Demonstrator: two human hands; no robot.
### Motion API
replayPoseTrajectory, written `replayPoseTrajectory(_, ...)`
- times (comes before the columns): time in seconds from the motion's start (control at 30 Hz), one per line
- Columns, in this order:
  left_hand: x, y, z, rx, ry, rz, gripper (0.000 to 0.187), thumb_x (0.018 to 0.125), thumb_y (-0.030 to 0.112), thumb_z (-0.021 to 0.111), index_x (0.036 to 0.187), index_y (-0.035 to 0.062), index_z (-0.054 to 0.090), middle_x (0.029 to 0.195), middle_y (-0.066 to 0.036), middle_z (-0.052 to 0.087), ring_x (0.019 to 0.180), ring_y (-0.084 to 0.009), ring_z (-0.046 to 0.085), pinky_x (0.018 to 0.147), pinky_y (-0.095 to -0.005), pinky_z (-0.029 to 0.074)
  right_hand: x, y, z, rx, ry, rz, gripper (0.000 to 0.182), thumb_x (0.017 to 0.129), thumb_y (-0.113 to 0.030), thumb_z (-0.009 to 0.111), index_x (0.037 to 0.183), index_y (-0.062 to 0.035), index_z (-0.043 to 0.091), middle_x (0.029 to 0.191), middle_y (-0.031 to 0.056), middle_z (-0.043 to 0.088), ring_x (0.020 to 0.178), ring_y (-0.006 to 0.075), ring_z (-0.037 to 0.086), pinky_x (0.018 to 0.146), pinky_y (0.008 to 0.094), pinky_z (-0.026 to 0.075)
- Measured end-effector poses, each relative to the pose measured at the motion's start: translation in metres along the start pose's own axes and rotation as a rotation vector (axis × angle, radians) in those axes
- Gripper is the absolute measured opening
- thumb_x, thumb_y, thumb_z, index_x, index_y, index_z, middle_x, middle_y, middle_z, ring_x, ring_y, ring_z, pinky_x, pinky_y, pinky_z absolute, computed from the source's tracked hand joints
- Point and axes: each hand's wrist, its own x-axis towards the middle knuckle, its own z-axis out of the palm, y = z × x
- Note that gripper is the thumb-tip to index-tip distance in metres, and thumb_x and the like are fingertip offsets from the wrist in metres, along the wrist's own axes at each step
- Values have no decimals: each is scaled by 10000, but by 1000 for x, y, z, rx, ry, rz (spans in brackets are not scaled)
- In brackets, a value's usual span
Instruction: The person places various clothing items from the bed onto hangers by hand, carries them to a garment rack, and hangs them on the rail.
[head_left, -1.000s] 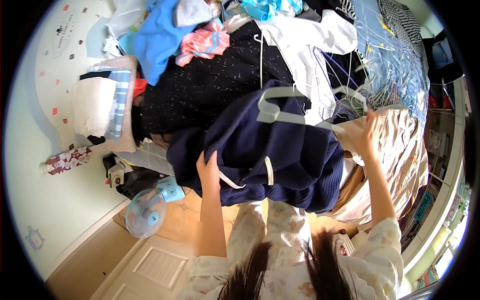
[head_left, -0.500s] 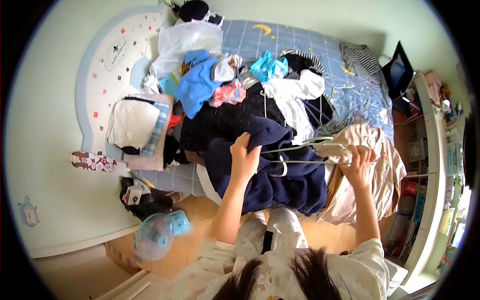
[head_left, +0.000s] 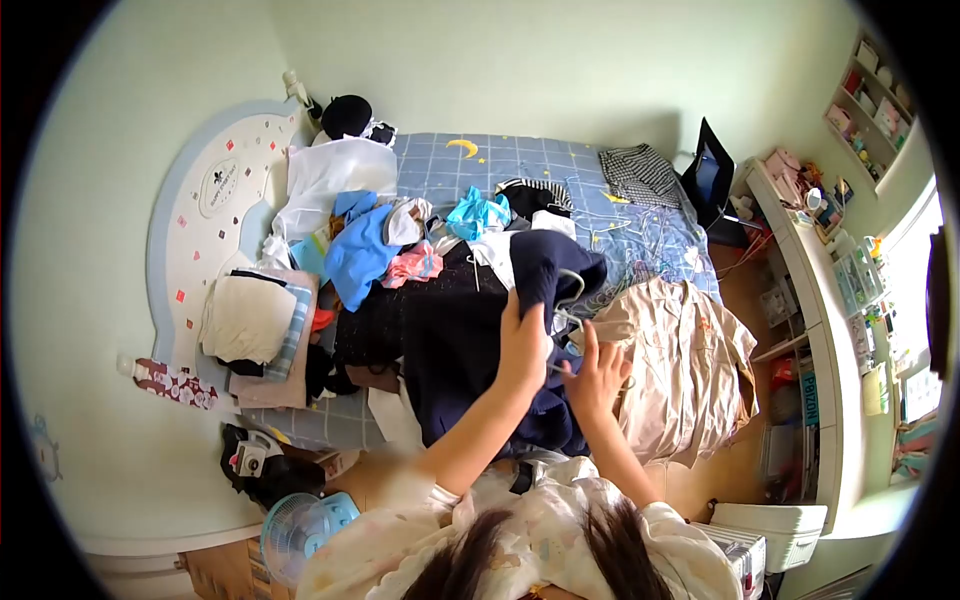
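Note:
My left hand (head_left: 525, 345) is closed on a dark navy knit garment (head_left: 455, 345), which hangs down in front of me over the bed edge. A pale green clothes hanger (head_left: 574, 285) sits partly inside the garment, its hook showing above my hands. My right hand (head_left: 597, 375) is on the hanger, index finger stretched upward and the other fingers bent near the hanger bar. Most of the hanger is hidden by the cloth and my hands. Right of that hand lies a shiny beige garment (head_left: 680, 365).
The bed (head_left: 560, 165) has a blue checked cover. On it are a blue garment (head_left: 362, 255), a pink cloth (head_left: 413, 264), a folded pile (head_left: 245, 320) and a tangle of hangers (head_left: 655, 255). A small fan (head_left: 300, 535) stands at lower left, a desk (head_left: 800, 300) at right.
My right hand has come leftward, close to my left hand, bringing the hanger into the navy garment. The garment is raised higher. The camera view has tilted up, showing more wall.

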Motion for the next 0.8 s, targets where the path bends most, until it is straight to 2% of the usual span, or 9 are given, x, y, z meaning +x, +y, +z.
replayPoseTrajectory(0.07,-14,-6,5,-116,-74,-232,397,880,145,525,1205,-61,430,1034,-140,517,909,-204,504,795,-266,420,-8,-6,11,225,-32,99,857,576,-231,797,1343,-161,419,1016,96,474,1025,290,474,866,437,315)
replayPoseTrajectory(0.17,-12,13,0,179,-391,264,402,858,126,630,1198,-7,463,1025,-92,523,941,-192,524,841,-318,437,-18,2,25,522,64,178,688,568,-149,769,1188,-97,474,1029,105,500,999,314,490,864,430,330)
replayPoseTrajectory(0.23,8,57,-28,438,-690,319,427,816,171,682,1166,-5,512,1054,-127,547,987,-260,531,890,-337,420,-12,16,14,580,63,225,636,556,-138,768,1126,-89,489,986,95,516,966,312,505,851,421,339)
replayPoseTrajectory(0.4,56,105,-42,1117,-465,929,403,781,301,686,1080,44,609,1018,-117,618,982,-308,565,853,-440,441,12,32,-5,561,158,188,594,559,-157,760,1088,-79,502,956,116,495,949,322,480,861,420,339)
replayPoseTrajectory(0.43,59,101,-44,1290,-745,524,361,810,345,642,1033,62,618,947,-138,646,936,-344,591,794,-439,458,19,33,-11,504,200,109,594,571,-173,754,1102,-85,503,967,127,487,947,325,473,876,444,326)
replayPoseTrajectory(0.5,55,87,-43,1391,-774,265,346,850,386,584,926,50,608,801,-154,637,793,-351,616,670,-456,460,33,40,-24,471,218,2,641,600,-191,752,1179,-99,494,1036,123,495,1010,315,476,957,489,288)
replayPoseTrajectory(0.6,61,63,-66,1079,-584,278,254,893,313,528,938,77,612,762,-171,626,758,-393,599,645,-458,462,56,47,-44,278,458,-135,672,702,-210,741,1297,-111,444,1217,125,447,1201,320,413,1086,554,154)
replayPoseTrajectory(0.73,74,39,-85,506,-289,157,215,894,120,522,1029,-33,593,909,-180,649,868,-271,637,762,-318,454,81,51,-34,498,710,-22,560,669,-74,775,1166,-81,520,1130,127,496,1080,309,475,956,448,372)
replayPoseTrajectory(0.8,66,42,-84,518,-196,243,176,889,100,549,977,-41,606,799,-161,644,720,-214,606,686,-296,453,91,35,-27,1044,168,-112,386,717,-89,743,1055,-41,564,1011,105,572,912,280,542,817,355,439)
